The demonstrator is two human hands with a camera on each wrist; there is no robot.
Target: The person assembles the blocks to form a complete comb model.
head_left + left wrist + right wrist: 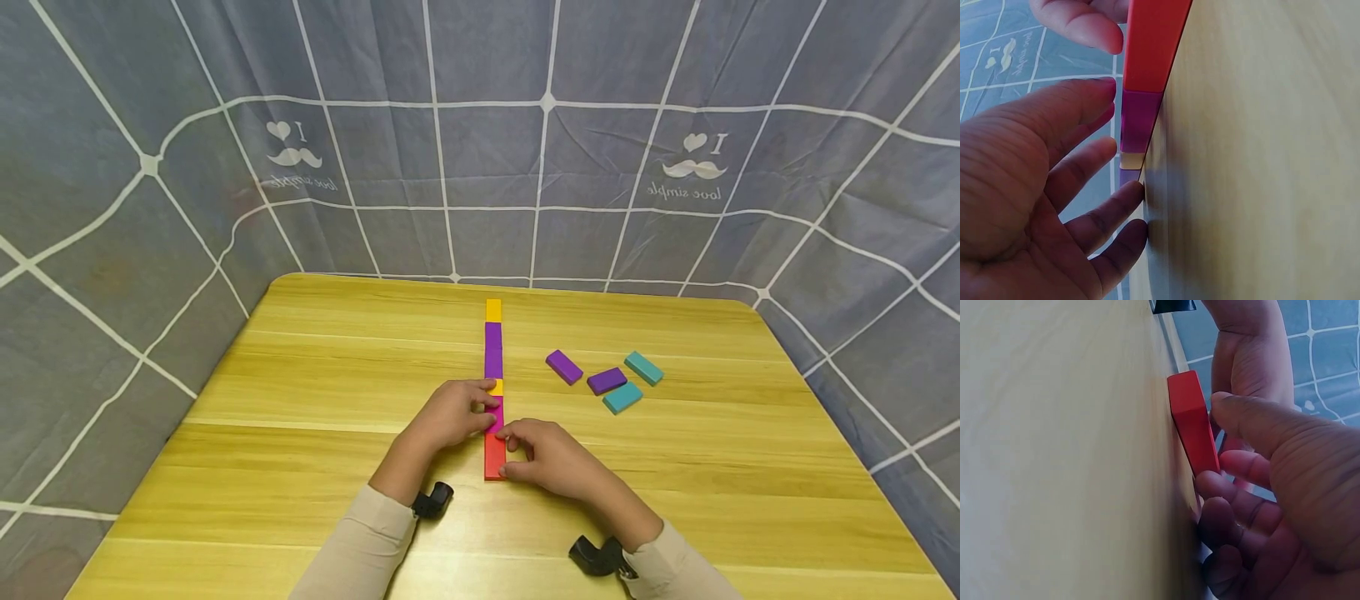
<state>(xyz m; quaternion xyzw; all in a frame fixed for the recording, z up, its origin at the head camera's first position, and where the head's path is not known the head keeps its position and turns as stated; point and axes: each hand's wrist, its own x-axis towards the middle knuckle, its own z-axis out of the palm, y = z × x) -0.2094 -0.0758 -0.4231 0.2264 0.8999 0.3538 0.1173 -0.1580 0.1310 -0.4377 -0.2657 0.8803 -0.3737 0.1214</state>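
Observation:
A straight row of coloured blocks runs away from me down the middle of the table. At its near end lies a red block (494, 457), butted against a magenta block (1140, 120). My right hand (551, 458) is at the red block's right side, thumb by the near end and index fingertip by the far end, fingers loosely bent. My left hand (450, 412) is over the row from the left, its fingertips by the magenta block and a small yellow block (497, 387). In the left wrist view its thumb appears slightly apart from the blocks.
Farther along the row are a purple stretch (492, 350) and a yellow end block (493, 311). Right of the row lie loose purple blocks (564, 367) and teal blocks (622, 398). A grey gridded curtain (487, 158) hangs behind the wooden table (337, 375).

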